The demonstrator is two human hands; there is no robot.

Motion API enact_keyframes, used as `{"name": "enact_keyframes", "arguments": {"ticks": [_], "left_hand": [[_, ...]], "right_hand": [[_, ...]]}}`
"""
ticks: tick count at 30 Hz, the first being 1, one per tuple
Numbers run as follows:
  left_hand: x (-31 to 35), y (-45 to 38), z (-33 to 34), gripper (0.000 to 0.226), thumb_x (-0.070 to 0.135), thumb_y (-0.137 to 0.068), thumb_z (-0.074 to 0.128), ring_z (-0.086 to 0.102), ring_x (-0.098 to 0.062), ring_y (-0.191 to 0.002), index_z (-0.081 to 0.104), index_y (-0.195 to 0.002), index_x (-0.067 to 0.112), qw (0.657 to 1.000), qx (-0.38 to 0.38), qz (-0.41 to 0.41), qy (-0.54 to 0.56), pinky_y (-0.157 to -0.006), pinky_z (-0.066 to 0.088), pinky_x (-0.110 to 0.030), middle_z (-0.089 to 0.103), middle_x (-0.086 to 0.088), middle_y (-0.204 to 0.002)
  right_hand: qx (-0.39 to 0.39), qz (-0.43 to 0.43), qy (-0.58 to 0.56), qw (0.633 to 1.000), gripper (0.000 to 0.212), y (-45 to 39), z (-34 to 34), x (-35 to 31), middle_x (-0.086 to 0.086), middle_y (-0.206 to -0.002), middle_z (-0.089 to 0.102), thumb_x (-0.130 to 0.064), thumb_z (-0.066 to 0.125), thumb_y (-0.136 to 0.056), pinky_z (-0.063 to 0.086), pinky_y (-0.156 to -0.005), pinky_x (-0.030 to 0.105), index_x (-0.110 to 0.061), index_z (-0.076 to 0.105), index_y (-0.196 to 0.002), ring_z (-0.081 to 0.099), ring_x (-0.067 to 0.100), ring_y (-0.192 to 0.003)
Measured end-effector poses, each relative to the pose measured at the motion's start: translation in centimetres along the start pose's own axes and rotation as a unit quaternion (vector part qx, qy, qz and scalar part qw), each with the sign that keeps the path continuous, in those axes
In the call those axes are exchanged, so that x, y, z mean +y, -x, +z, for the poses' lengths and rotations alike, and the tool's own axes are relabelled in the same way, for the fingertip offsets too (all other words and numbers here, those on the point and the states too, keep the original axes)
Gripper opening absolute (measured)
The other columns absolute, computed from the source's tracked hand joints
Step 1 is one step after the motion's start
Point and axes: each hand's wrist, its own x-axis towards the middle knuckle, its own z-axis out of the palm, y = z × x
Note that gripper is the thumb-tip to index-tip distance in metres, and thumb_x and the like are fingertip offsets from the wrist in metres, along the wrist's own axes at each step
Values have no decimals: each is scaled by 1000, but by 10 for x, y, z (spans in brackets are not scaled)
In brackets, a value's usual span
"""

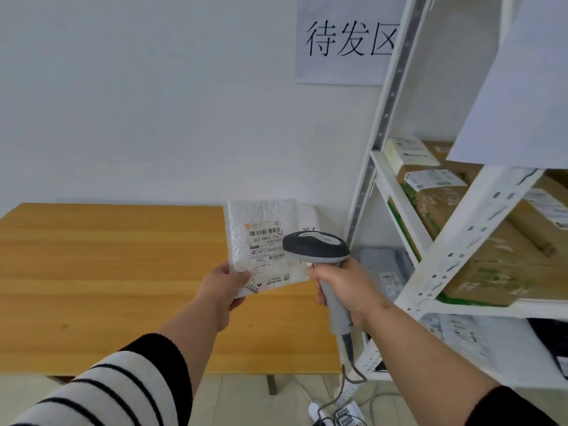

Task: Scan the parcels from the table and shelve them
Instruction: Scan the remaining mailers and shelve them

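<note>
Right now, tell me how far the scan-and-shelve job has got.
Done: cardboard boxes with labels already sit on the white shelf rack. In hand: the left hand holds a white mailer parcel label-up while the right hand aims the barcode scanner at it. Left: shelving this one; the wooden table shows no other parcels in view.
</note>
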Motion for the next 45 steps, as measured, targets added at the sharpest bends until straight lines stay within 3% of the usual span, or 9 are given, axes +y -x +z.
{"name": "enact_keyframes", "arguments": {"ticks": [7, 13, 16, 19, 24, 32, 35, 41, 45], "left_hand": [[-40, 54, 52, 26, 2, -89, 68, 65, -27, -96, 62, -112, 14, 993, -67, -68, -68, -64, 51, -34, 71, -12, -105], [-113, 132, 145, 25, -2, -88, 65, 67, -29, -87, 64, -109, 12, 967, -145, -173, -119, -66, 49, -31, 75, -12, -96], [-151, 168, 189, 19, 0, -89, 65, 65, -25, -72, 62, -106, 8, 955, -154, -236, -89, -52, 49, -25, 74, -11, -84], [-188, 194, 222, 29, 0, -89, 64, 62, -27, -84, 62, -117, 7, 946, -157, -257, -123, -58, 43, -29, 72, -14, -106], [-214, 236, 298, 25, -1, -92, 59, 62, -23, -77, 64, -113, 12, 927, -226, -258, -154, -48, 45, -25, 72, -12, -104], [-221, 218, 420, 24, -2, -90, 63, 61, -26, -96, 64, -108, 14, 918, -270, -238, -170, -64, 42, -30, 73, -11, -102], [-229, 197, 460, 26, -1, -90, 63, 60, -26, -92, 64, -112, 13, 916, -272, -238, -173, -60, 42, -28, 70, -15, -115], [-250, 148, 538, 33, -4, -94, 57, 56, -24, -83, 61, -123, 10, 918, -272, -230, -174, -58, 40, -28, 66, -19, -114], [-277, 115, 587, 36, -6, -94, 54, 50, -23, -70, 55, -128, 5, 912, -264, -222, -222, -54, 38, -28, 60, -23, -120]], "right_hand": [[5, 55, -28, 998, 14, 52, -80, 40, 10, -65, 60, -22, 70, -69, 49, -54, 27, -10, 64, -72, 61, 18, -51], [61, 127, -14, 990, 32, 130, -200, 99, 4, -77, 71, -27, 72, -64, 51, -60, 31, -15, 71, -94, 67, 19, -67], [92, 160, -28, 982, 19, 179, -263, 137, 5, -80, 69, -22, 74, -76, 50, -59, 31, -18, 70, -94, 64, 20, -70], [123, 183, -48, 974, 16, 216, -311, 169, 6, -83, 67, -19, 72, -82, 49, -57, 29, -17, 69, -97, 63, 20, -70], [153, 220, -75, 961, 15, 245, -362, 207, 5, -80, 69, -18, 73, -82, 49, -49, 23, -15, 69, -97, 63, 18, -63], [182, 259, -109, 942, 19, 217, -433, 248, 6, -79, 76, -18, 77, -79, 51, -52, 25, -12, 72, -97, 69, 20, -58], [189, 274, -99, 938, 17, 187, -463, 260, 5, -73, 76, -19, 75, -82, 52, -55, 26, -11, 71, -96, 70, 19, -60], [176, 314, -119, 925, 21, 123, -518, 300, 9, -100, 74, -18, 75, -81, 57, -74, 36, -12, 72, -101, 74, 24, -74], [175, 326, -128, 920, 14, 84, -552, 337, 9, -102, 70, -18, 74, -83, 54, -69, 32, -13, 70, -96, 71, 22, -71]]}}
